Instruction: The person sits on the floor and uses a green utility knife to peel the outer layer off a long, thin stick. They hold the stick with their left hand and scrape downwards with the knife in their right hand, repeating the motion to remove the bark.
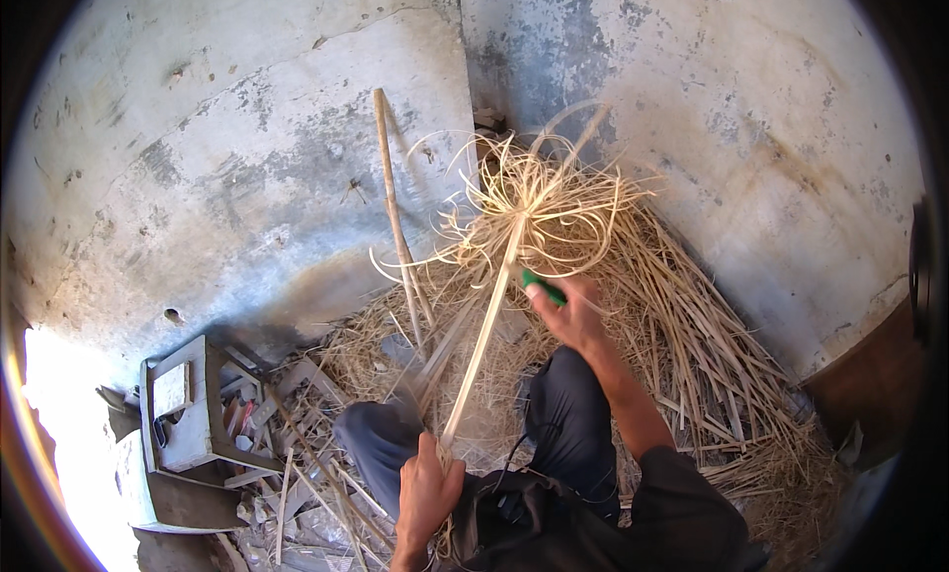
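Observation:
A long pale bamboo strip (482,350) slants up and away from my lap. My left hand (429,488) is closed round its near end. The far end bursts into a bushy head of thin curled shavings (529,191) close to the wall corner. Right of the strip, my right hand (575,320) grips a green handle (544,287); I cannot make out any blade on it. That hand is just below the curls, and whether its tool touches the strip cannot be told.
A heap of split strips (707,325) spreads along the right wall. Against the left wall leans a pole (388,167). At lower left stands a worn wooden box frame (188,439) amid scraps. Fine shavings lie round my bent knees.

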The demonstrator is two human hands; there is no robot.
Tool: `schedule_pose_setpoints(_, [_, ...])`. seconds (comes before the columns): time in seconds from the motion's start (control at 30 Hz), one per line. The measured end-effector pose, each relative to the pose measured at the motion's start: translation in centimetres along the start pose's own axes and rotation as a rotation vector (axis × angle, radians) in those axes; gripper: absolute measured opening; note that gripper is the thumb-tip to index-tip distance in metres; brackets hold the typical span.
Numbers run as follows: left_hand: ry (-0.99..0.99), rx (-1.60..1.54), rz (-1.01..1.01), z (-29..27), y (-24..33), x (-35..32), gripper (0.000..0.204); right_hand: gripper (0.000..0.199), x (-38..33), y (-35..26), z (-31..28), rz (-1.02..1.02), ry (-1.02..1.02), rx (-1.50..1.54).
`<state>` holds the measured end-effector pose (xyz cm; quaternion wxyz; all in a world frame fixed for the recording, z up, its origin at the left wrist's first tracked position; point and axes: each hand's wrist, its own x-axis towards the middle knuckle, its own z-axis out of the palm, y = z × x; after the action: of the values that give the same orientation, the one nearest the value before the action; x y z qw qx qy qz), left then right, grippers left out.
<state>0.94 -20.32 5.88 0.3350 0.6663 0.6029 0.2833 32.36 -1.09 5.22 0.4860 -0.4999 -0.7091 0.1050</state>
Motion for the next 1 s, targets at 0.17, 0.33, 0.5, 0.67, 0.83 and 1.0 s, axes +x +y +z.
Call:
schedule_pose_setpoints(0.17, [-0.001, -0.119, -0.018, 0.2, -0.4, 2.5, 0.025, 0.032, -4.0, -5.5, 3.3, -0.264, -0.106, 0.108])
schedule_pose_setpoints(0.33, [-0.134, -0.508, -0.126, -0.2, 0.0, 4.3, 0.023, 0.028, -6.0, -7.5, 4.3, -0.341, -0.096, 0.086])
schedule_pose_setpoints(0.5, [-0.128, -0.427, -0.054, 0.0, -0.5, 4.4, 0.024, 0.029, -5.0, -7.4, 3.6, -0.384, -0.02, 0.001])
schedule_pose_setpoints(0.67, [-0.099, -0.131, 0.1, 0.5, -2.8, 1.1, 0.029, 0.052, -1.0, -1.4, 1.4, -0.006, 0.054, -0.177])
schedule_pose_setpoints(0.83, [-0.165, -0.174, 0.133, -0.6, -2.8, -0.4, 0.018, 0.048, 0.3, 2.6, -1.6, 0.017, 0.231, -0.07])
schedule_pose_setpoints(1.0, [-0.048, -0.402, -0.056, -1.6, 0.9, 3.0, 0.015, 0.032, -2.6, -1.8, 0.3, 0.077, -0.004, 0.101])
